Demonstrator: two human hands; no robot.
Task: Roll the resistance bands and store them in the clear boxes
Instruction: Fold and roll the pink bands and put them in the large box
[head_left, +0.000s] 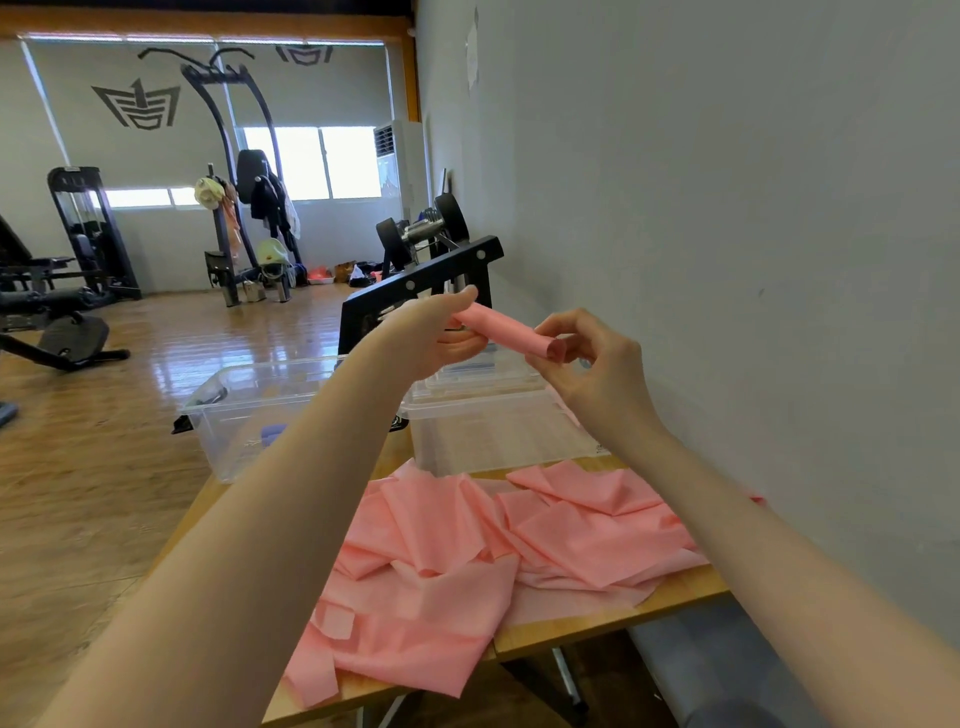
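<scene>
The left hand (441, 332) grips the far end of a rolled pink band (506, 332), fingers and thumb curled around it. The right hand (592, 369) pinches the near end of the same roll between thumb and fingertips, at the 3 o'clock side of the left hand. The roll is held in the air between both hands, tilted so that its right end sits lower and shows the spiral edge of the layers. Directly below the hands, at 6 o'clock, stands a clear box (498, 426) against the wall, with a clear lid or second shallow box resting on top of it; which of the two it is cannot be determined. At 9 o'clock from this box, touching or just beside it, stands a second clear box (244, 410), open at the top, with a small blue item visible through its wall. Both boxes rest on the far part of a wooden table (675, 590). Nearer the person, at 6 o'clock from the boxes, a heap of unrolled pink bands (467, 561) lies crumpled across the table, one strip hanging over the near edge. A grey wall (727, 208) borders the table at 3 o'clock. Beyond the boxes, at 12 o'clock, stands a black dumbbell rack (431, 275). Gym machines (88, 234) stand on the wooden floor at 10 o'clock.
</scene>
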